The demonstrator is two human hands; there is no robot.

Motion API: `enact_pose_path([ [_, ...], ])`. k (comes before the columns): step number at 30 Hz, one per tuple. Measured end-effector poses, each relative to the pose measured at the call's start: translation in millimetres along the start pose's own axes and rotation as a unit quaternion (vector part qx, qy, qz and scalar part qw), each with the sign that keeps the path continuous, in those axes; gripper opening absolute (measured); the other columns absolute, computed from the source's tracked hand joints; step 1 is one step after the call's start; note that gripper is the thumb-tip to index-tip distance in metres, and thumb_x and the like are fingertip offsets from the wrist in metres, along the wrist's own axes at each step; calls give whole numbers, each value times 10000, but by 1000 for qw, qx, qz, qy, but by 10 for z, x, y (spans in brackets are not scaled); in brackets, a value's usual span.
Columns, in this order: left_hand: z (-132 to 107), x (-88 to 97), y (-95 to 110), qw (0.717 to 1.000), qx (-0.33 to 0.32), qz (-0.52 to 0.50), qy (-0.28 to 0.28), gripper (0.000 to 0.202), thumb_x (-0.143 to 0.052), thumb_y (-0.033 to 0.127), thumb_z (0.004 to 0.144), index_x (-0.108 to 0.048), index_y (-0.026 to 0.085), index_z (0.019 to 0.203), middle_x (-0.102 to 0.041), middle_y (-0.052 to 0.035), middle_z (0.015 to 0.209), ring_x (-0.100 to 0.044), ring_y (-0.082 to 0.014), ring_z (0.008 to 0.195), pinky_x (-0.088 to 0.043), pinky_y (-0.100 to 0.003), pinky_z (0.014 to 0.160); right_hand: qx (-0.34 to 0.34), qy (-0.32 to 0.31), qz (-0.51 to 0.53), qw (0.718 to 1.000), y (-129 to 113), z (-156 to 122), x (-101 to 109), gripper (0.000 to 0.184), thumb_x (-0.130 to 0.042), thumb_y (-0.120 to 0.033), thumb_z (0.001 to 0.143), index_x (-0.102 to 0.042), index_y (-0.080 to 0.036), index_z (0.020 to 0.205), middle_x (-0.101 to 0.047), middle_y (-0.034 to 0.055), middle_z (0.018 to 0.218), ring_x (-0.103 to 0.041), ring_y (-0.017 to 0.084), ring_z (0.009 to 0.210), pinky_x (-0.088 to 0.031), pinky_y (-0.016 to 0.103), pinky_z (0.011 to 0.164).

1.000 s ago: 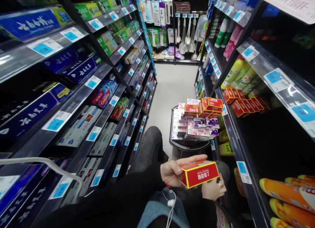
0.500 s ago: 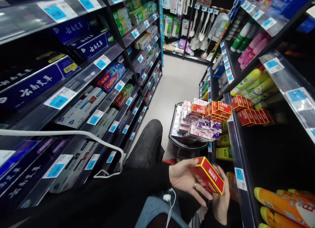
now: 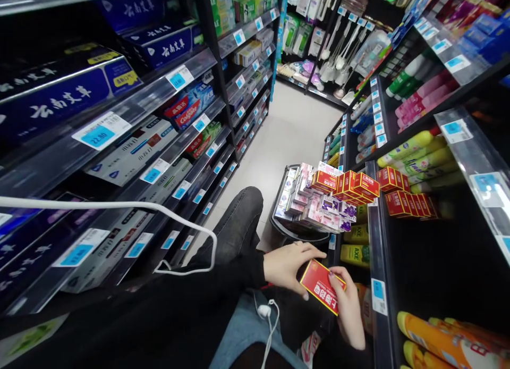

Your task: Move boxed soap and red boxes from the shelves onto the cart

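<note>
A red soap box (image 3: 319,289) with yellow edges and white lettering lies tilted between my two hands, its broad printed side facing up. My right hand (image 3: 350,310) grips its right end, the thumb on the printed side and the other fingers hidden beneath. Around the box's left end my left hand (image 3: 285,268) is spread, thumb and fingers apart; whether it touches the box I cannot tell. Beyond my hands, matching red boxes (image 3: 366,184) sit on top of pink and white boxes (image 3: 313,207) in a dark basket (image 3: 274,223).
More red boxes (image 3: 406,204) stand in a row on the right shelf, beside yellow bottles (image 3: 418,151). Orange bottles (image 3: 450,340) lie lower right. Toothpaste shelves (image 3: 159,119) line the left. A white cable (image 3: 159,207) crosses in front. Pale floor (image 3: 274,140) runs ahead.
The box has turned from showing its edges to lying with its broad side up. My left hand has rolled from palm up to palm down, and my right thumb has come onto the box.
</note>
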State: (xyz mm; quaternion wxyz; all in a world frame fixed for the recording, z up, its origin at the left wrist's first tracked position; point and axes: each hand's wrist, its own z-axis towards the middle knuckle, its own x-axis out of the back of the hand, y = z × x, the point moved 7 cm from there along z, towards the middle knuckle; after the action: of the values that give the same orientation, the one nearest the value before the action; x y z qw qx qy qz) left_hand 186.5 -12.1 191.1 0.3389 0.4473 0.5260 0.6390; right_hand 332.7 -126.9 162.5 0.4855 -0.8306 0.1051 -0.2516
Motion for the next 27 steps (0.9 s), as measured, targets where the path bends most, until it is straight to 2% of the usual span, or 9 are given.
enact_pose_path([
  [2, 18, 15, -1, 993, -4, 107, -45, 916, -876, 550, 542, -544, 194, 1318, -618, -141, 1227, -589, -329, 1110, -449, -423, 984, -17, 3, 28, 999, -8, 13, -103, 478, -698, -624, 699, -592, -174, 820, -617, 26, 787, -582, 180, 735, -475, 266, 639],
  [5, 113, 149, -48, 989, -9, 129, -67, 733, -864, 530, 572, -612, 184, 1168, -674, -86, 1067, -649, -255, 933, -490, -313, 811, -40, -3, 126, 991, -16, 11, -207, 519, -655, -660, 727, -608, -202, 966, -652, 41, 924, -615, 192, 802, -505, 284, 671],
  [8, 379, 618, -77, 992, -33, 123, 1, 623, -844, 491, 605, -633, 164, 1092, -679, -71, 1023, -640, -235, 901, -468, -296, 789, -33, -16, 171, 985, 73, 59, -155, 619, -565, -695, 789, -554, -242, 1210, -621, 83, 1197, -632, 227, 976, -525, 352, 833],
  [11, 832, 1325, -138, 978, -9, 172, 121, 585, -805, 438, 654, -628, 133, 1122, -666, -95, 1045, -615, -252, 933, -449, -318, 814, -9, 99, 14, 995, 423, 152, 144, 649, -552, -711, 767, -564, -211, 1181, -596, 135, 1196, -590, 313, 1104, -468, 450, 958],
  [13, 1192, 1684, -164, 958, 16, 241, 154, 615, -822, 402, 629, -624, 113, 1135, -652, -110, 1065, -589, -276, 978, -429, -349, 877, 4, 210, -144, 967, 735, 157, 300, 626, -531, -748, 733, -586, -224, 1071, -587, 153, 1108, -539, 401, 1142, -427, 564, 940],
  [15, 1516, 1898, -177, 941, 44, 288, 173, 633, -859, 350, 579, -628, 90, 1107, -636, -123, 1077, -550, -295, 1044, -388, -378, 968, 11, 291, -255, 922, 1047, 107, 304, 597, -483, -793, 717, -576, -288, 1023, -561, 134, 1075, -510, 451, 1112, -398, 650, 833],
  [19, 1864, 1935, -149, 939, 75, 263, 209, 441, -740, 378, 788, -619, 70, 1079, -592, -114, 1147, -508, -268, 1134, -387, -402, 1016, 46, 371, -321, 870, 1424, -47, 72, 548, -365, -818, 747, -504, -432, 1110, -525, 64, 1175, -486, 445, 1113, -380, 655, 760],
  [22, 1919, 1820, -77, 942, 72, 255, 204, 372, -595, 403, 927, -593, 117, 1164, -574, -89, 1210, -549, -248, 1109, -461, -454, 969, 40, 375, -335, 863, 1489, -89, -33, 511, -363, -764, 786, -478, -445, 1169, -519, 57, 1249, -477, 450, 1161, -378, 654, 822],
  [27, 1816, 1697, 86, 950, 67, 243, 186, 394, -569, 388, 952, -561, 111, 1233, -553, -108, 1267, -553, -247, 1126, -468, -464, 971, 33, 390, -316, 864, 1481, -90, -14, 481, -397, -707, 814, -524, -427, 1184, -507, 66, 1298, -449, 477, 1206, -374, 658, 825],
])
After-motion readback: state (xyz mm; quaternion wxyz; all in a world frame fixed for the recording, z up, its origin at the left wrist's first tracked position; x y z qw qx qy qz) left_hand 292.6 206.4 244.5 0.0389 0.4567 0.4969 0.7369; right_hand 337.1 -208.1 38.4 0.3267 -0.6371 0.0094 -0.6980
